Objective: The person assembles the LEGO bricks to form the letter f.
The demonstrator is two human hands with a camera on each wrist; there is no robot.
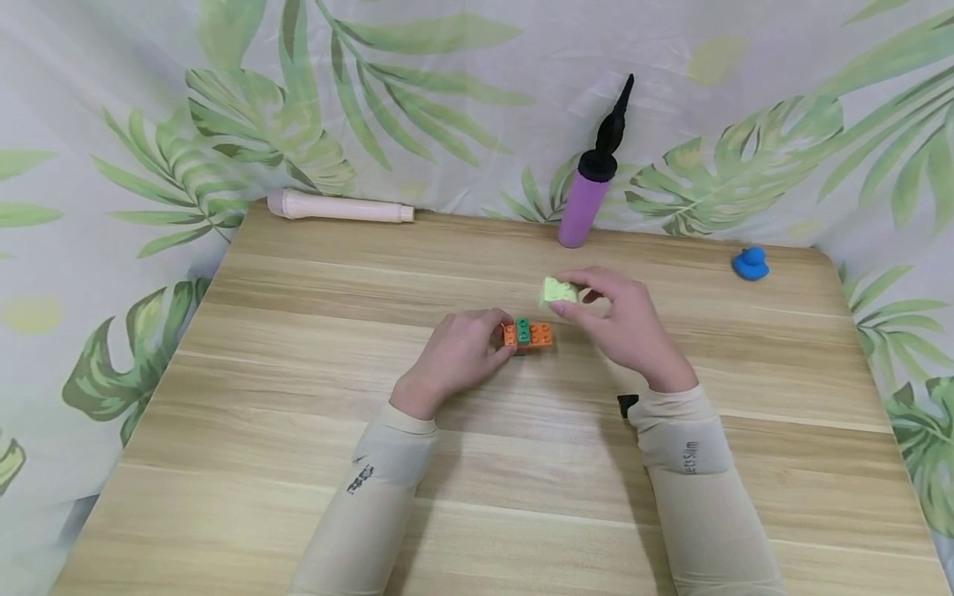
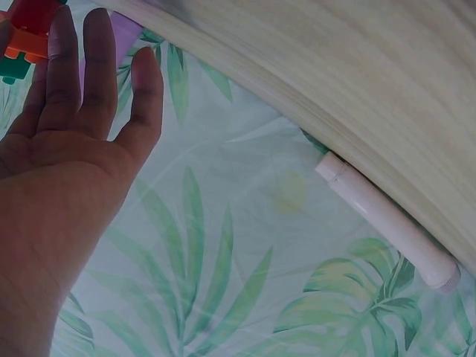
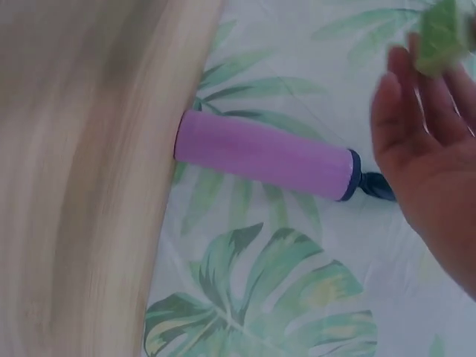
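Observation:
My left hand (image 1: 462, 349) pinches the left end of a small toy-brick build above the middle of the table. An orange brick (image 1: 542, 334) forms its studded top, crossed by a green brick (image 1: 523, 330). In the left wrist view, a red brick (image 2: 28, 13) shows against the orange one, partly behind the fingers. Slightly farther back and to the right, my right hand (image 1: 626, 324) holds a pale yellow-green brick (image 1: 556, 290) between thumb and fingers. That brick is apart from the build, and it looks blurred in the right wrist view.
A pale pink microphone-shaped stick (image 1: 346, 207) lies along the back left edge. At the back stands a purple hand pump (image 1: 581, 203) with a black nozzle. A blue toy duck (image 1: 751, 263) sits at the back right. The right sleeve partly covers a small black object (image 1: 628, 405).

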